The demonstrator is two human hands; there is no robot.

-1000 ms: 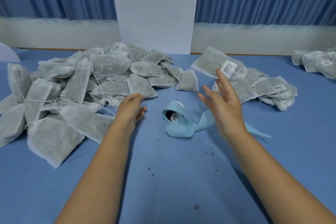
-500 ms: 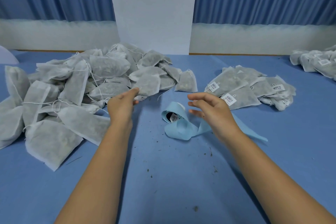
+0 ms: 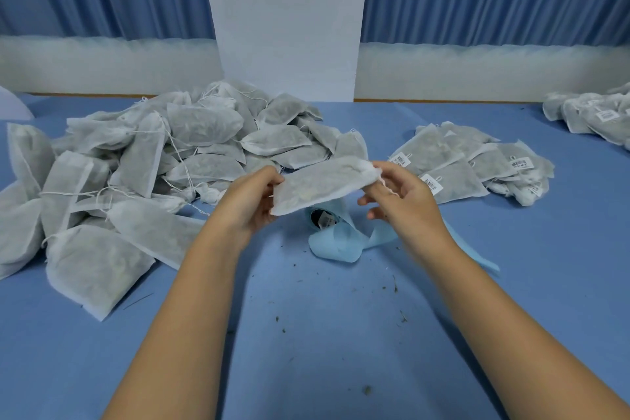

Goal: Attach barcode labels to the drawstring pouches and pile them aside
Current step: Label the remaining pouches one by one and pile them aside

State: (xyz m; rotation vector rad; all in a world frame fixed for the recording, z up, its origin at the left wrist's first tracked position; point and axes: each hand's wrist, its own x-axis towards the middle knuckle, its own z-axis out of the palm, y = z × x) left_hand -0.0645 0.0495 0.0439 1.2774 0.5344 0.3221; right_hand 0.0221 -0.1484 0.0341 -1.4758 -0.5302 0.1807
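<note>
Left hand (image 3: 253, 204) holds the near-left end of one drawstring pouch (image 3: 324, 185), thumb on top and fingers curled beneath. The right hand (image 3: 405, 204) pinches the pouch's gathered, cord-tied end between thumb and forefinger, its other fingers loosely bent below. Both forearms reach forward from the bottom of the head view, with the hands meeting at the middle.

The pouch is white, thin and see-through, with a greyish filling showing inside. It is held nearly flat and slightly tilted above the desk (image 3: 306, 344), over a label roll (image 3: 326, 219). No barcode label shows on the side facing up. The roll lies on the blue desk with its pale blue backing strip (image 3: 341, 244) curling loose towards the right.

On the left lies a large heap of unlabelled pouches (image 3: 170, 153) with white cords trailing. On the right a smaller pile of labelled pouches (image 3: 470, 164) shows white barcode stickers. A further pile (image 3: 596, 116) lies at the far right edge. Small dark crumbs dot the desk.
</note>
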